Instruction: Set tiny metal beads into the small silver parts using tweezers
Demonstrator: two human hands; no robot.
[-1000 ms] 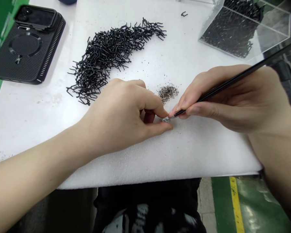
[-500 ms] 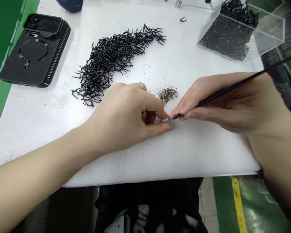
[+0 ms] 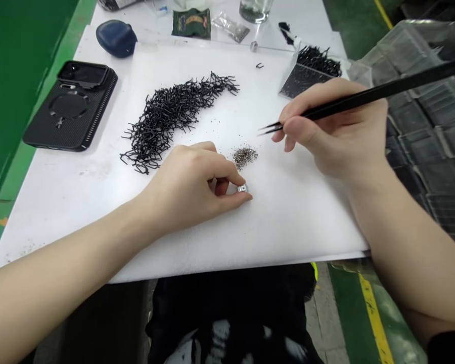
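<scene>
Between the thumb and index finger of my left hand (image 3: 197, 187) is a small silvery metal part (image 3: 242, 188), held low over the white foam sheet (image 3: 288, 222). My right hand (image 3: 337, 126) grips black tweezers (image 3: 349, 103), whose two thin tips are slightly apart with nothing visible between them. Those tips hover above and to the right of a small pile of tiny metallic pieces (image 3: 244, 157). Behind my left hand lies a long heap of black, forked wire-like pieces (image 3: 174, 111).
A black phone (image 3: 72, 106) and a dark blue object (image 3: 116, 38) lie at left. A clear box (image 3: 291, 81) of black pieces stands at back right. Beyond are a green packet (image 3: 191, 23) and a glass (image 3: 255, 10). Stacked clear boxes (image 3: 432, 131) stand beside the table.
My right hand has lifted the tweezers away from the metal part, up and to the right. My left hand keeps its pinch on the part. The camera view has shifted, showing more of the table's back.
</scene>
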